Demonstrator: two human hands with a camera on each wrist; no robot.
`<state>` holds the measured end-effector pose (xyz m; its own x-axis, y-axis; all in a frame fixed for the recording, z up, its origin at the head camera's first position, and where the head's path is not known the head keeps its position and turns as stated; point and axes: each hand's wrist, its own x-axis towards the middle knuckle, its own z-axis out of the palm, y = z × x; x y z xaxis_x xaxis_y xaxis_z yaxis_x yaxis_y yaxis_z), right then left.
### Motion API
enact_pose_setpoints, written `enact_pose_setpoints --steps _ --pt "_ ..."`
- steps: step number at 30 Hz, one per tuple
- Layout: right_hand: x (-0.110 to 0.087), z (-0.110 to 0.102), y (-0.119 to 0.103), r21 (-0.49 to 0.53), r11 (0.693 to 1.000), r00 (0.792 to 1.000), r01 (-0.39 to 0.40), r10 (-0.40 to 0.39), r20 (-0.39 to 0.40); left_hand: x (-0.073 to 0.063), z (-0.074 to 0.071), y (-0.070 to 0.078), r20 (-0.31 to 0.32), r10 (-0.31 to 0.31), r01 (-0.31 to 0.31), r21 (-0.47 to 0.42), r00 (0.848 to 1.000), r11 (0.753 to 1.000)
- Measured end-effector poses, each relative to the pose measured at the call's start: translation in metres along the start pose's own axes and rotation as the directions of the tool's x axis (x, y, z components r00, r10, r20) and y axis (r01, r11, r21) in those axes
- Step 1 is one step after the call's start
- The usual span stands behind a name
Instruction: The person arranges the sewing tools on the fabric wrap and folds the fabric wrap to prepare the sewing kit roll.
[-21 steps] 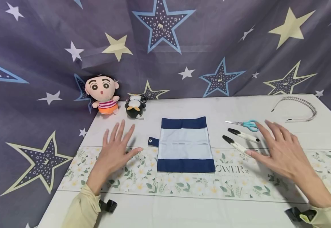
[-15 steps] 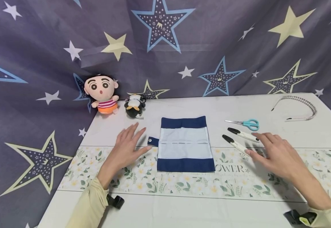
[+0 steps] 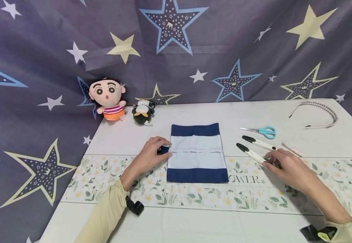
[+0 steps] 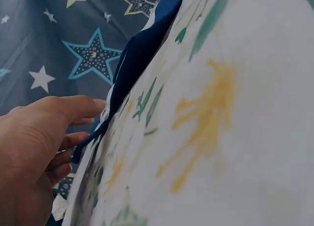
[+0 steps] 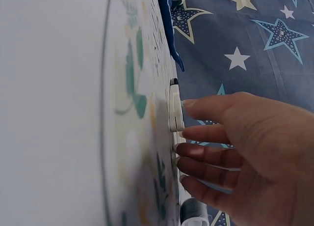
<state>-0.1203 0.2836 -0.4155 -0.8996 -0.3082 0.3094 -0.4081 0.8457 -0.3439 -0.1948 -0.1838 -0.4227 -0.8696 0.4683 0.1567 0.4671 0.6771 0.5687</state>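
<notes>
A navy and light blue cloth pouch lies unfolded on the table, with a navy snap tab at its left edge. My left hand is at that edge, thumb and fingers apart on either side of the tab. In the left wrist view the thumb tip is right at the cloth. My right hand hovers around the rear end of a white pen-like tool with a black end. Its thumb and index finger are apart beside the tool's white end. A similar white tool lies just behind.
Turquoise-handled scissors and a pinkish strip lie beyond the right hand. A headband is at the back right. A doll and a penguin plush sit back left. A grey cylinder shows below the right fingers.
My left hand has moved right to the cloth's edge, its spread fingers drawing in. The right hand has lowered toward the nearer white tool, uncovering the pinkish strip.
</notes>
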Motion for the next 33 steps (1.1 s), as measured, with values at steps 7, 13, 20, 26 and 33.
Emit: enact_pose_setpoints --steps 7,13,20,26,33 --pt "-0.001 0.003 0.002 0.006 1.000 1.000 -0.012 0.012 0.012 0.001 0.005 -0.003 0.004 -0.030 0.030 -0.051 1.000 0.998" --pt "-0.002 0.005 0.003 0.001 1.000 1.000 -0.009 0.009 0.009 0.002 0.009 -0.006 -0.014 -0.030 0.029 -0.084 0.999 0.996" --pt "-0.001 0.006 0.006 0.030 1.000 1.000 -0.005 0.006 -0.025 0.001 0.011 -0.007 -0.029 -0.042 0.039 -0.113 0.999 0.993" --pt "0.001 0.006 0.006 0.145 0.985 0.994 -0.093 0.102 -0.051 0.002 0.012 -0.008 -0.042 -0.053 0.047 -0.146 0.998 0.988" --pt "0.001 0.008 0.010 0.302 0.941 0.980 -0.155 0.186 -0.077 0.003 0.012 -0.008 -0.046 -0.064 0.055 -0.175 0.997 0.983"
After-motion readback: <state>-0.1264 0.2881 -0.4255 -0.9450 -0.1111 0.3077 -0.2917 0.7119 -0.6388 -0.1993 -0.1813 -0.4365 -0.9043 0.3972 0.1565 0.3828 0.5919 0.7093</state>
